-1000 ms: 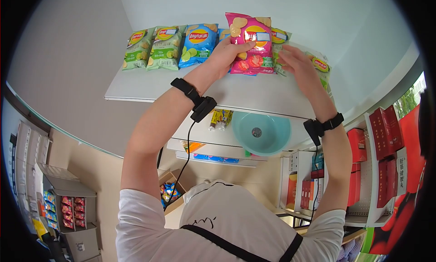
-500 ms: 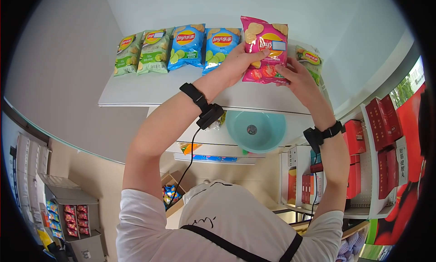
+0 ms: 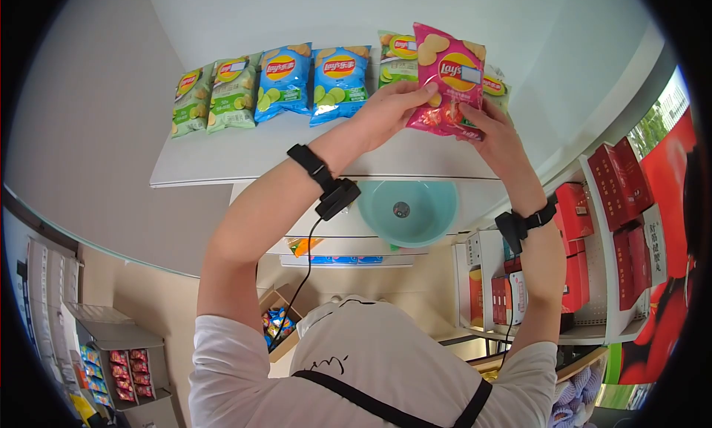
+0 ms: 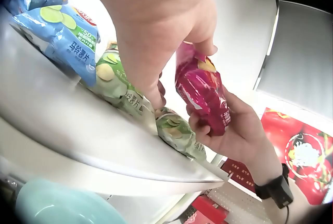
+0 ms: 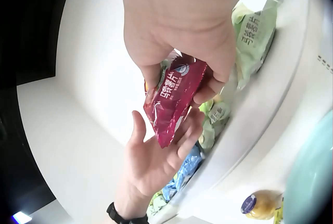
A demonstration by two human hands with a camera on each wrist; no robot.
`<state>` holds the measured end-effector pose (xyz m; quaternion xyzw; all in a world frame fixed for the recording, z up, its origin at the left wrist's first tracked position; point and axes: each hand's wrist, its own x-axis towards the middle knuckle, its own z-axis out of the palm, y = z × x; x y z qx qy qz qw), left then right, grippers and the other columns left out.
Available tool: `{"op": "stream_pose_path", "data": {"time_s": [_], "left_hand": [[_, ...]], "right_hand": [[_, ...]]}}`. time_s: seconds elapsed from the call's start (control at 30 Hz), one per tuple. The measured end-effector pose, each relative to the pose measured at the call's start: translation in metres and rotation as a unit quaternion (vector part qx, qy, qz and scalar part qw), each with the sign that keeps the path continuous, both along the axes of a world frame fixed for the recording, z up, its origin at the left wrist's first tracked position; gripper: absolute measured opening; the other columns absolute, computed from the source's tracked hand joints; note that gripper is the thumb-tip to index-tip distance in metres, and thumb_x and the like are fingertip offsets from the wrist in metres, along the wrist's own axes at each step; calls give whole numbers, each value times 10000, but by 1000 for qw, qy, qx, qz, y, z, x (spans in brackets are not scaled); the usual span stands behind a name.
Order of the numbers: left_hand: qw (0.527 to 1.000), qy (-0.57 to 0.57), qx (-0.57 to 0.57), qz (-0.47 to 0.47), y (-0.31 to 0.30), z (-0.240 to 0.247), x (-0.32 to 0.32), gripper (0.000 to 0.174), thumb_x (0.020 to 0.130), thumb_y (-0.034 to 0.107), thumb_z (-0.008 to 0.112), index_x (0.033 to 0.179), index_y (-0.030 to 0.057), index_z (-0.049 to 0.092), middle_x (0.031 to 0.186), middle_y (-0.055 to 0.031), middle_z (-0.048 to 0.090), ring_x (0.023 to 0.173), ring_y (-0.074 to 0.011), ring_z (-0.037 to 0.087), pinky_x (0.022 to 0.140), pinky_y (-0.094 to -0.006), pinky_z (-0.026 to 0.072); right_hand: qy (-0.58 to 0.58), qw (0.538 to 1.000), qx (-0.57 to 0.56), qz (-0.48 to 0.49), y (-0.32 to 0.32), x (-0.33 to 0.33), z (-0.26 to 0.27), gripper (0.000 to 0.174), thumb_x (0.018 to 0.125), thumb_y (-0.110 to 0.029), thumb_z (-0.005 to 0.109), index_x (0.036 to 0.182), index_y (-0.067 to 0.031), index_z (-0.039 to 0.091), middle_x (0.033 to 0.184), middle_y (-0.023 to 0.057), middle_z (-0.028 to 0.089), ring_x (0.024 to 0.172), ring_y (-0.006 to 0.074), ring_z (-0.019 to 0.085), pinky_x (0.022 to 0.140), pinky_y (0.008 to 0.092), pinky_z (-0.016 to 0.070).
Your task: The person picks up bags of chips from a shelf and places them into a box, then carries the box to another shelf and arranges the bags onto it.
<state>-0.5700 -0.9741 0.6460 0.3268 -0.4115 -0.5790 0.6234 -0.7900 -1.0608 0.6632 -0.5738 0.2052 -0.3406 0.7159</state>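
Note:
A pink Lay's chip bag [image 3: 451, 68] is held upright above the shelf. My right hand [image 3: 500, 135] grips its lower right part, thumb in front and fingers behind. My left hand [image 3: 386, 116] is at the bag's left side, its thumb overlapping the edge in the head view. In the right wrist view that left hand [image 5: 153, 164] has spread thumb and fingers with gaps beside the bag. Behind the pink bag stand a green chip bag [image 3: 397, 50] and, partly hidden, another green bag [image 3: 497, 87]. Left of them are two blue bags [image 3: 340, 83] and two green bags [image 3: 231, 94].
The bags stand on a white shelf [image 3: 200, 165]. Below it sit a turquoise basin [image 3: 374, 213] and a bottle [image 5: 261, 205]. A box of snacks [image 3: 271, 302] is by the person's body. Shelves with red boxes [image 3: 571, 205] stand to the right.
The pink bag has shifted right along the shelf with the left hand. The right hand has come from beside it to grip its lower right; bags behind it now show.

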Motion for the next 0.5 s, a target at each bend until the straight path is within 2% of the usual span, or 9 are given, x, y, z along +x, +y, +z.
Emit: {"op": "stream_pose_path", "data": {"time_s": [0.07,0.2,0.33,0.43,0.5], "left_hand": [[1000,-1,3,-18,0,-3,5,507,997,324,725,1338,-18,570,1320,-130,635,1189,-218,659,1038,-349,544],[994,-71,84,6,14,-4,17,475,1044,317,654,1370,-12,550,1335,-117,632,1236,-201,629,1084,-343,519],[994,-85,68,8,13,-7,10,485,1041,318,661,1381,-6,543,1333,-117,630,1238,-185,624,1079,-333,515],[992,-105,50,40,12,-5,-4,522,982,310,744,1362,-3,570,1302,-114,636,1204,-195,637,1047,-356,516],[992,-110,38,41,11,-4,-11,519,976,282,749,1369,-2,565,1295,-113,640,1199,-194,640,1046,-353,516]], "right_hand": [[-8,1000,0,-19,-9,-12,3,455,1001,-187,695,1397,-18,546,1284,72,656,1124,174,669,882,341,562],[26,993,-29,-113,-28,-36,7,447,1000,-203,695,1384,-20,560,1262,74,668,1111,178,672,871,334,552],[14,995,-23,-94,-27,-36,1,440,994,-206,702,1369,-18,573,1237,70,676,1100,163,671,887,314,543],[18,997,-55,-52,-8,-22,-6,432,995,-221,705,1355,-12,588,1215,62,682,1082,144,668,898,303,536],[39,995,-85,-45,1,-11,-10,437,995,-226,707,1355,-8,590,1209,63,686,1081,145,667,902,300,535]]}}
